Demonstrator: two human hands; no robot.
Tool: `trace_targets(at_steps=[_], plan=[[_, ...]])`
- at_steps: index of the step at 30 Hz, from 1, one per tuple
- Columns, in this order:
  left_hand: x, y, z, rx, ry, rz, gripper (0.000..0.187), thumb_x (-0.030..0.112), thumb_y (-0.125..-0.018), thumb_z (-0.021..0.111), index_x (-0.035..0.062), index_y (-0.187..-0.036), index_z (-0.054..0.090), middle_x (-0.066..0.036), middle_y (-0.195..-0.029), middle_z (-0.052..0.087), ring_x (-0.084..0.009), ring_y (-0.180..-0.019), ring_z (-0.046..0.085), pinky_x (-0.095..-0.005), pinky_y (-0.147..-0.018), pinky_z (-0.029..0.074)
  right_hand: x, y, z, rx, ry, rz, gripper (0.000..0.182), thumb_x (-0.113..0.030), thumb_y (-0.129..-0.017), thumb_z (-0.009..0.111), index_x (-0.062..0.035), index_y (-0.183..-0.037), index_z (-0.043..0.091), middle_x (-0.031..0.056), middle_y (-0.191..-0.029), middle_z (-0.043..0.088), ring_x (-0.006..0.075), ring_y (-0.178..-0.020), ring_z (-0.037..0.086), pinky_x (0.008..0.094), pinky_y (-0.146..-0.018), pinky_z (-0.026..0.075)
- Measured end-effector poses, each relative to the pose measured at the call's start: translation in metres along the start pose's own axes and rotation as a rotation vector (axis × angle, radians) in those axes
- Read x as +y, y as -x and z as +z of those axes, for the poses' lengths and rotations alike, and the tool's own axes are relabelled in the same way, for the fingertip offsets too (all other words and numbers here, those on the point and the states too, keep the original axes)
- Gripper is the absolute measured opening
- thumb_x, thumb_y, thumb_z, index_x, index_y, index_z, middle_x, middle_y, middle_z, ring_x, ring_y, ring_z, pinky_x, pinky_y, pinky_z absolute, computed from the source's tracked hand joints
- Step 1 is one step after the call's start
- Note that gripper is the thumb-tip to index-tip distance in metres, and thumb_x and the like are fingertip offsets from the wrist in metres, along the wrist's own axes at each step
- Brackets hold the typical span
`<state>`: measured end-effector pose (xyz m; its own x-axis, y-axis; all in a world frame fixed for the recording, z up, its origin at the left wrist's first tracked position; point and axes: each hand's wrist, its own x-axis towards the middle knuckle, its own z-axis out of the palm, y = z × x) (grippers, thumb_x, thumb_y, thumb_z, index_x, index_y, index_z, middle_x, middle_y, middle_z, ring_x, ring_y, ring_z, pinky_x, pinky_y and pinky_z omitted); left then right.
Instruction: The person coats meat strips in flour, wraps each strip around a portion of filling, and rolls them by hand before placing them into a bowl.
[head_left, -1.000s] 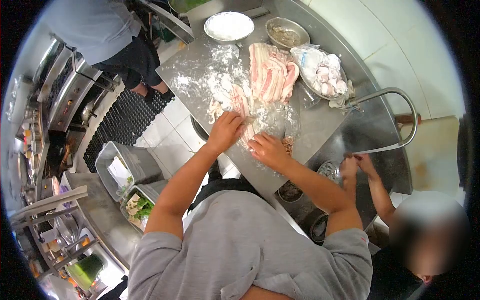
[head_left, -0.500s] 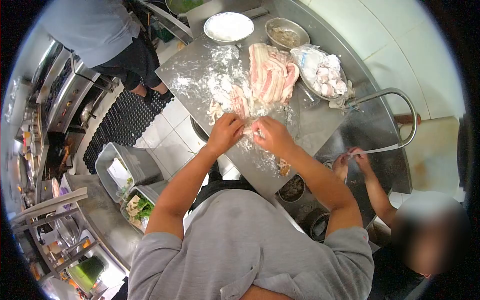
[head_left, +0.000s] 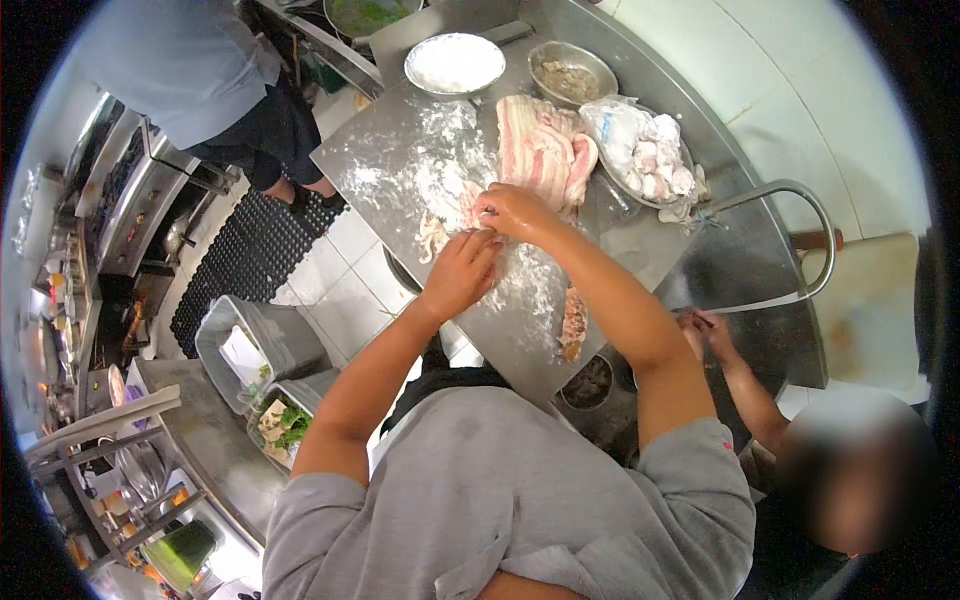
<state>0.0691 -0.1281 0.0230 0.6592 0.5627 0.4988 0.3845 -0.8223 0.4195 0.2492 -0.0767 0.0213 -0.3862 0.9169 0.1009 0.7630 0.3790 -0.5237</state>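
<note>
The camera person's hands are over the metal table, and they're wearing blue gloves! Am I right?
Not the gloves part: the left hand and right hand are bare, as the head view shows. They are over the metal table.

I see the right grip [head_left: 517, 213], fingers [head_left: 491, 203] bent inward, just beyond the left grip [head_left: 463, 270], both forearms [head_left: 382, 372] trailing behind.

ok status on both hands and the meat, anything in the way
Left hand and right hand close together by floured meat strip, hold unclear. Sliced meat stack just beyond. Right hand partly blocks view.
</note>
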Motion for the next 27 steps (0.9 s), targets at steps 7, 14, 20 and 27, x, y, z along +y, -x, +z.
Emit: trace_targets(at_steps=[7, 14, 20, 27], plan=[[-0.013, 0.002, 0.012, -0.048, 0.095, -0.047, 0.036, 0.001, -0.069, 0.064, 0.0054, -0.104, 0.054, -0.011, -0.104, 0.055, -0.0305, -0.096, 0.051, -0.0387, -0.083, 0.044, 0.002, 0.005, 0.007, 0.336, -0.051, 0.112, 0.017, -0.015, -0.08, 0.057, -0.0063, -0.093, 0.062, 0.0135, -0.086, 0.061, 0.031, -0.083, 0.059, 0.0382, -0.073, 0.047], [-0.022, 0.008, 0.012, -0.021, 0.196, -0.11, 0.032, 0.0, -0.072, 0.062, 0.0036, -0.103, 0.053, -0.011, -0.098, 0.056, -0.0301, -0.089, 0.053, -0.0367, -0.08, 0.046, -0.036, 0.098, 0.012, 0.069, -0.005, -0.037, 0.028, -0.018, -0.078, 0.061, -0.0085, -0.103, 0.059, 0.0138, -0.095, 0.057, 0.031, -0.087, 0.057, 0.0408, -0.075, 0.048], [-0.02, 0.006, 0.008, 0.002, 0.182, -0.075, 0.033, -0.001, -0.072, 0.061, 0.0025, -0.103, 0.053, -0.011, -0.096, 0.057, -0.0307, -0.089, 0.053, -0.0378, -0.078, 0.046, -0.049, 0.102, 0.015, 0.171, 0.157, -0.185, 0.028, -0.016, -0.073, 0.062, -0.0044, -0.098, 0.058, 0.0104, -0.095, 0.053, 0.0282, -0.087, 0.056, 0.0402, -0.071, 0.049], [-0.014, 0.004, 0.008, 0.05, 0.126, -0.125, 0.032, 0.0, -0.071, 0.063, 0.0023, -0.101, 0.055, -0.01, -0.094, 0.058, -0.0291, -0.09, 0.053, -0.0374, -0.077, 0.046, -0.046, 0.092, 0.027, 0.236, 0.351, -0.231, 0.013, -0.012, -0.066, 0.061, -0.0073, -0.074, 0.052, 0.0068, -0.081, 0.048, 0.0228, -0.078, 0.056, 0.0362, -0.063, 0.049]])
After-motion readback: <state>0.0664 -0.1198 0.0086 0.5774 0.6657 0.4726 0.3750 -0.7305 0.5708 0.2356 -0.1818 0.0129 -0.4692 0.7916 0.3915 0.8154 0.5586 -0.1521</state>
